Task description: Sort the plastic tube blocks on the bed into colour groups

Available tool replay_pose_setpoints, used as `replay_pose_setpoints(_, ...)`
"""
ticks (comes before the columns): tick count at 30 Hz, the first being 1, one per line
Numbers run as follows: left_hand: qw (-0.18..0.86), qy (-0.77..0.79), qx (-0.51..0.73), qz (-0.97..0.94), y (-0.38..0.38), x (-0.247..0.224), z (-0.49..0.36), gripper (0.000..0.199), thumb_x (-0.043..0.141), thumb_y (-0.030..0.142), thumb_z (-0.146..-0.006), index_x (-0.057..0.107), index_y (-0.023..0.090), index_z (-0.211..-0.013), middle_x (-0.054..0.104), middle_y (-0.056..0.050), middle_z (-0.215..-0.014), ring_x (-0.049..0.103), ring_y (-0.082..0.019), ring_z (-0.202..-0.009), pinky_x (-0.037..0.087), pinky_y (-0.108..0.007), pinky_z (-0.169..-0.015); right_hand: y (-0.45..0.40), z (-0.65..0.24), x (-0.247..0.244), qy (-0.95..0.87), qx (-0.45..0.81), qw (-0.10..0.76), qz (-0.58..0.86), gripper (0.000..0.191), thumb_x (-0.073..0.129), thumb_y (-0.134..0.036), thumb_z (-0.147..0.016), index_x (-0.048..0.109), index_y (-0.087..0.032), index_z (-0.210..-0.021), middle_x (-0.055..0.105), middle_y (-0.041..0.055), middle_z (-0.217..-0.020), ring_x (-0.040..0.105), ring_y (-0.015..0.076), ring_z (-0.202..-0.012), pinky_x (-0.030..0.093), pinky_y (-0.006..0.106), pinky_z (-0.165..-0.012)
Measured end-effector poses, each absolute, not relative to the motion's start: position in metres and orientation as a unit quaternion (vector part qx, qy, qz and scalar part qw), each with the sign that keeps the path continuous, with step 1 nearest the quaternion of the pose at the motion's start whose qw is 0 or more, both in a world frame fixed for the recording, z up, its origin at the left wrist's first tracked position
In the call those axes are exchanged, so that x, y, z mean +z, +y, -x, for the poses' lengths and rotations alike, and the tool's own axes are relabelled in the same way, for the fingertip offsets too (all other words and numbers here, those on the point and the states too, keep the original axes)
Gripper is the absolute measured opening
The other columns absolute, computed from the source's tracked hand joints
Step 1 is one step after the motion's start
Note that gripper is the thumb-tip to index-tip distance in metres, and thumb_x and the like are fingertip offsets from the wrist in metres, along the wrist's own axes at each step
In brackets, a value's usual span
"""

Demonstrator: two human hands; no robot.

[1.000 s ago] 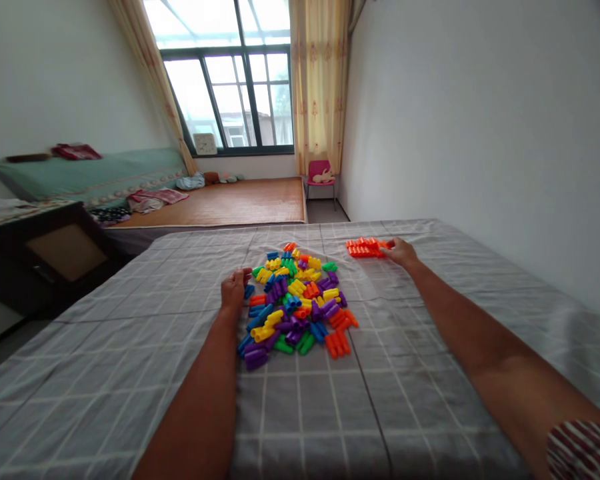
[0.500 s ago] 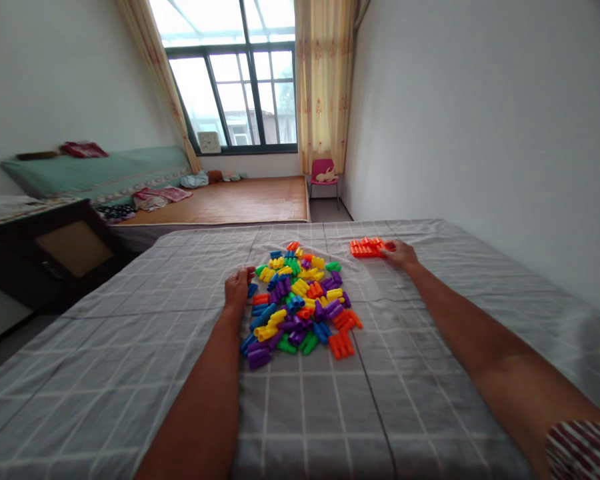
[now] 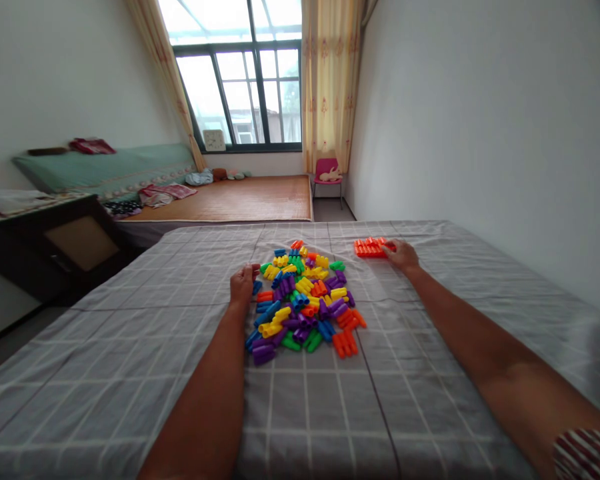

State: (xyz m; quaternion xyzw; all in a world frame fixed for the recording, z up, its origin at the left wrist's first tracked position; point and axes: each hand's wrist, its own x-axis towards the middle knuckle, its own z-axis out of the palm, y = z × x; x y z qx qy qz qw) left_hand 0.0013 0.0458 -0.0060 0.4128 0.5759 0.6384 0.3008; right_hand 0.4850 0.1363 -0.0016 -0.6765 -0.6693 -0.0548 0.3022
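A loose heap of plastic building blocks [image 3: 305, 287], shaped like joined tubes, lies on the checked bedspread [image 3: 320, 407]. The blocks are yellow, purple, blue, green and orange. At the heap's left edge is my left hand [image 3: 243, 283], its fingers drawn together beside a green block and a blue one [image 3: 257, 287]. Anything inside those fingers is too small to make out. To the right, apart from the heap, several orange blocks [image 3: 370, 248] lie in a row close together. My right hand [image 3: 403, 255] has its fingers closed on the right end of this orange group.
A white wall [image 3: 505, 133] runs along the right side. Past the bed's far edge are a mat-covered bed [image 3: 250, 197] and a pink chair [image 3: 329, 170] with a toy on it. A dark cabinet [image 3: 55, 247] stands at the left.
The view has turned slightly, so the scene sits a little further right. Both hands and the blocks stay in nearly the same places.
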Motion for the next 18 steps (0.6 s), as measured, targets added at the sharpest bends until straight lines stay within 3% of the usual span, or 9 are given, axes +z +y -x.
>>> replay_pose_setpoints(5,0.296,0.571,0.641,-0.419,0.044,-0.004,-0.003,0.051,0.055,0.06,-0.075,0.073,0.013,-0.084,0.073,-0.011,-0.081,0.067,-0.021,-0.078,0.051,-0.031,-0.069,0.13,-0.426,0.02,-0.746,-0.076,0.329,0.574,0.027,0.052,-0.029,-0.089,0.068,-0.013,-0.103,0.069,0.0137,-0.103,0.061,0.0247,-0.095,0.044,0.037,-0.091)
replay_pose_setpoints(9,0.292,0.571,0.641,-0.423,0.046,-0.009,-0.002,0.055,0.053,0.063,-0.075,0.073,0.012,-0.085,0.073,-0.011,-0.081,0.067,-0.021,-0.077,0.05,-0.03,-0.068,0.135,-0.344,0.035,-0.827,0.0,0.288,0.483,0.026,0.056,-0.026,-0.088,0.069,-0.014,-0.107,0.069,0.0119,-0.108,0.064,0.0194,-0.085,0.047,0.034,-0.09)
replay_pose_setpoints(14,0.299,0.565,0.644,-0.421,0.05,-0.014,-0.001,0.057,0.05,0.063,-0.077,0.074,0.012,-0.087,0.074,-0.012,-0.086,0.067,-0.02,-0.078,0.05,-0.03,-0.069,0.164,-0.258,0.045,-0.845,0.017,0.243,0.477,0.034,0.057,-0.021,-0.086,0.067,-0.019,-0.119,0.068,0.0105,-0.118,0.063,0.0223,-0.104,0.046,0.035,-0.096)
replay_pose_setpoints(18,0.296,0.567,0.641,-0.425,0.048,-0.014,-0.002,0.055,0.049,0.061,-0.079,0.074,0.013,-0.087,0.074,-0.013,-0.087,0.068,-0.021,-0.079,0.05,-0.03,-0.069,0.187,-0.221,0.041,-0.856,0.053,0.203,0.473,0.037,0.06,-0.021,-0.082,0.068,-0.02,-0.118,0.07,0.0089,-0.115,0.064,0.0225,-0.1,0.047,0.031,-0.09)
